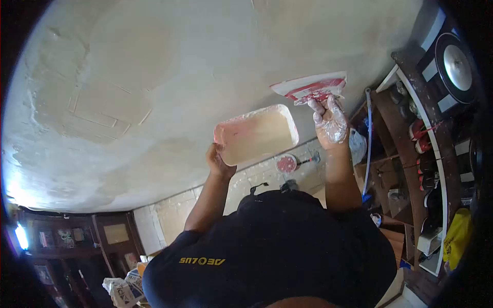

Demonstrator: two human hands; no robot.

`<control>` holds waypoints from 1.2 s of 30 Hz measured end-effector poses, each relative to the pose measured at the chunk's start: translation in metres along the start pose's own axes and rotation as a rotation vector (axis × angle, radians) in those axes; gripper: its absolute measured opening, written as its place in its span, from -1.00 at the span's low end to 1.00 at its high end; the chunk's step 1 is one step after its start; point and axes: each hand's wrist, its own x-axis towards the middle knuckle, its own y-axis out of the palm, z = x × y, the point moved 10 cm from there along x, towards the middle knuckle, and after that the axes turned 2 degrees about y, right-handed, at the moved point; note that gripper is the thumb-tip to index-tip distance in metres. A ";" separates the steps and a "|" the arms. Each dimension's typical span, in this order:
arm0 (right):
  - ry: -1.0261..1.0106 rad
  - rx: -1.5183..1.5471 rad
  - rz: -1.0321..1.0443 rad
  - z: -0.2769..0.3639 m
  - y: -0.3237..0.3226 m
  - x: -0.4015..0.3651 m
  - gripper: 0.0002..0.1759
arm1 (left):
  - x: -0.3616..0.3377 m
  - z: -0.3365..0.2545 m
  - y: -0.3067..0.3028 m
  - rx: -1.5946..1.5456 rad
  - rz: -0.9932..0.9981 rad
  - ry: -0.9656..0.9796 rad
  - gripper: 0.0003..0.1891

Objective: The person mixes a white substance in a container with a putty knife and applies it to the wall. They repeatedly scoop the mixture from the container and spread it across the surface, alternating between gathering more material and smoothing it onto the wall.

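Observation:
My left hand (221, 161) grips a rectangular plastic tub (221, 134) by its near left corner. The tub is tilted, its rim smeared white and pinkish, and a pale cream layer covers its inside. To the right of it, my right hand (331, 124), coated with white putty on the fingers and palm, is closed on a wide red putty spreader (321, 91). White putty is streaked over the spreader's blade. Whether the blade touches the plastered wall (215, 61) cannot be made out.
On the floor below stands a small bucket (286, 164) with reddish contents, beside a dark-handled tool (308, 160). Wooden shelves (418, 102) with shoes line the right side, near a yellow cloth (457, 238). A dark cabinet (67, 236) and printed bags (120, 291) are at lower left.

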 end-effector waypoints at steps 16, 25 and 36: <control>-0.512 -1.049 0.487 0.004 0.021 -0.097 -0.81 | -0.067 0.035 0.010 0.090 -0.146 0.008 -0.47; -0.712 -1.395 0.855 -0.046 0.087 -0.232 -0.70 | -0.202 0.012 -0.020 0.076 -0.175 0.142 -0.40; -0.404 -1.327 0.534 -0.084 0.078 -0.342 -0.87 | -0.386 -0.004 -0.051 -0.077 -0.204 0.345 -0.50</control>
